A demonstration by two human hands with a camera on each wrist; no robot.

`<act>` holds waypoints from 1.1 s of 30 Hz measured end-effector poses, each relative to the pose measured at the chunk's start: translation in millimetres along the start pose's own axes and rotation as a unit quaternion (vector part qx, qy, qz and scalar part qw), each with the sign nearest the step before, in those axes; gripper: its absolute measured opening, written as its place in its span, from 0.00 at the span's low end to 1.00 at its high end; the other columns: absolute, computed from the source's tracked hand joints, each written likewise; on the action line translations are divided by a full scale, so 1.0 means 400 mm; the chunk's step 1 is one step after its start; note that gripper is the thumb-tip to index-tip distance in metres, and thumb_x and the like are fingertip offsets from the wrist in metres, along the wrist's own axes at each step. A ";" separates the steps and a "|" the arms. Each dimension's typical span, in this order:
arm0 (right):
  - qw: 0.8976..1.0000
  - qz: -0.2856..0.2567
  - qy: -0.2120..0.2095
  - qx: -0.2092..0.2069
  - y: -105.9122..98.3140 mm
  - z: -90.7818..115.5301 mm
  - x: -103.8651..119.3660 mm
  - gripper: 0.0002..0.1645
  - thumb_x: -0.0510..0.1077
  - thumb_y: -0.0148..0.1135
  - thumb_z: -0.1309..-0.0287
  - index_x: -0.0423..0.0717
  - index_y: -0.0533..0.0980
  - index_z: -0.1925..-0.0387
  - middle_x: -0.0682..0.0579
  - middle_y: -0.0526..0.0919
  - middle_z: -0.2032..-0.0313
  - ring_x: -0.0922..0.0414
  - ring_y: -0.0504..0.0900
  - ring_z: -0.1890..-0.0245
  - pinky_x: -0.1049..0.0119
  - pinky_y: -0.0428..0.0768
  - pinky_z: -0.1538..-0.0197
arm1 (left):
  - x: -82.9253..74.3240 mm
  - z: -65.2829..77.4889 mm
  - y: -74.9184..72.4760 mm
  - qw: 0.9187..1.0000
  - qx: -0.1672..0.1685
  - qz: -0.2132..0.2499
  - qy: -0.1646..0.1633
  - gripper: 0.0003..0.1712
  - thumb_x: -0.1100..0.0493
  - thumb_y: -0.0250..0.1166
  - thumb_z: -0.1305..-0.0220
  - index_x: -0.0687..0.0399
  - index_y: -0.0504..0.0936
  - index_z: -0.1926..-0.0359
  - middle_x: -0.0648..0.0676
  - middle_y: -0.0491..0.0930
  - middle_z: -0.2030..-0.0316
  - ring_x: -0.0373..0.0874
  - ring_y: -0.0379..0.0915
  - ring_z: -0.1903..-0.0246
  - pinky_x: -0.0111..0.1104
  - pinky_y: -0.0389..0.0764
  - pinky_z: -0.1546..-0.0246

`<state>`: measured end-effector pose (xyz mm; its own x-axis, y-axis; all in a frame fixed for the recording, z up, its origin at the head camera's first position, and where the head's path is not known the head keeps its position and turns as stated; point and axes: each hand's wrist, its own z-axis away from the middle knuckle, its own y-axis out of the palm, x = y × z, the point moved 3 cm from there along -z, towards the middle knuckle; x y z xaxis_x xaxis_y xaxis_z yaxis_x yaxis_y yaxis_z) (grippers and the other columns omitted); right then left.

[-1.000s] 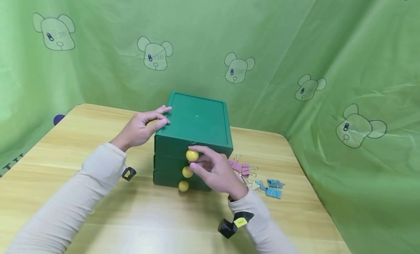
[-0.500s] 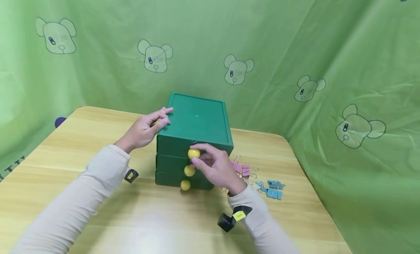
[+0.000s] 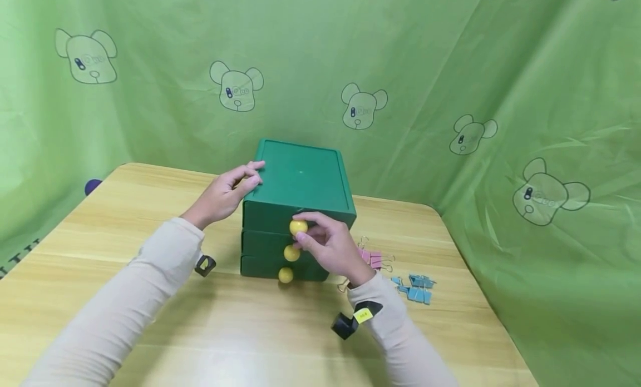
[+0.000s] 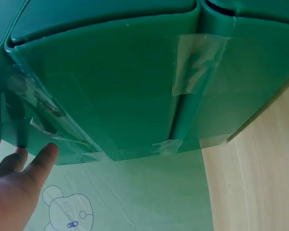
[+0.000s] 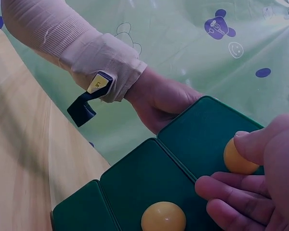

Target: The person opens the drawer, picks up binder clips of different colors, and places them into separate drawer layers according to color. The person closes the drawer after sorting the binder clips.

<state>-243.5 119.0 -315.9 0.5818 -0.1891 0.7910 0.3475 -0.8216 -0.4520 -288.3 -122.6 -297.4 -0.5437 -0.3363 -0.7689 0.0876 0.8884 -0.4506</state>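
Observation:
A green three-drawer box (image 3: pixel 302 178) stands on the wooden table, one round yellow knob on each drawer front, all drawers closed. My right hand (image 3: pixel 334 248) pinches the top drawer's knob (image 3: pixel 298 227) between thumb and fingers; the right wrist view shows the thumb over this knob too. Below it are the middle knob (image 3: pixel 292 253) and the bottom knob (image 3: pixel 285 274). At the box's upper left edge, my left hand (image 3: pixel 222 195) rests its fingertips on the top. In the left wrist view, clear tape (image 4: pixel 200 62) covers parts of the box's side (image 4: pixel 111 86).
Pink binder clips (image 3: pixel 374 259) lie right of the box, partly hidden by the right hand. Blue binder clips (image 3: pixel 418 294) lie farther right on the table (image 3: pixel 240 331). A green curtain (image 3: pixel 300 53) with bear-head drawings hangs behind the table and along its right.
The box has shifted slightly back, its front left corner to the right, with both hands moving along. My right thumb has come up onto the top knob.

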 end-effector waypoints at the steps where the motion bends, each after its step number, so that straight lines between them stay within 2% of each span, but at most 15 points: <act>1: 1.000 0.001 0.001 -0.001 0.000 -0.001 0.000 0.17 0.35 0.62 0.37 0.38 0.76 0.46 0.42 0.84 0.65 0.50 0.87 0.69 0.61 0.84 0.62 | 0.000 -0.001 0.000 1.000 -0.002 0.004 0.000 0.14 0.53 0.50 0.24 0.57 0.76 0.56 0.54 0.64 0.31 0.49 0.49 0.29 0.48 0.53 0.31; 11: 1.000 0.003 0.012 -0.010 0.001 -0.002 -0.001 0.17 0.35 0.61 0.37 0.39 0.76 0.46 0.40 0.84 0.66 0.49 0.86 0.69 0.62 0.84 0.62 | 0.001 -0.006 0.005 0.999 -0.007 0.045 -0.002 0.12 0.57 0.49 0.25 0.60 0.75 0.56 0.56 0.63 0.31 0.48 0.51 0.29 0.47 0.56 0.32; 24: 1.000 0.014 0.014 -0.011 0.009 0.008 0.006 0.17 0.37 0.62 0.37 0.41 0.76 0.46 0.44 0.86 0.68 0.50 0.86 0.69 0.64 0.83 0.63 | 0.001 -0.020 0.005 0.999 0.001 0.048 -0.014 0.09 0.58 0.50 0.25 0.60 0.72 0.60 0.57 0.63 0.31 0.52 0.51 0.29 0.51 0.55 0.32; 33: 0.999 0.020 0.021 -0.014 0.013 0.018 0.018 0.18 0.35 0.61 0.37 0.39 0.75 0.45 0.41 0.86 0.68 0.47 0.86 0.68 0.65 0.82 0.63 | 0.004 -0.015 0.010 0.998 0.003 0.066 -0.015 0.11 0.56 0.49 0.25 0.60 0.72 0.59 0.56 0.62 0.30 0.51 0.51 0.29 0.50 0.56 0.33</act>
<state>-232.1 117.2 -315.5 0.5630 -0.2442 0.7895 0.3029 -0.8279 -0.4721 -293.9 -117.9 -297.7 -0.5025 -0.2260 -0.8345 0.1616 0.9237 -0.3474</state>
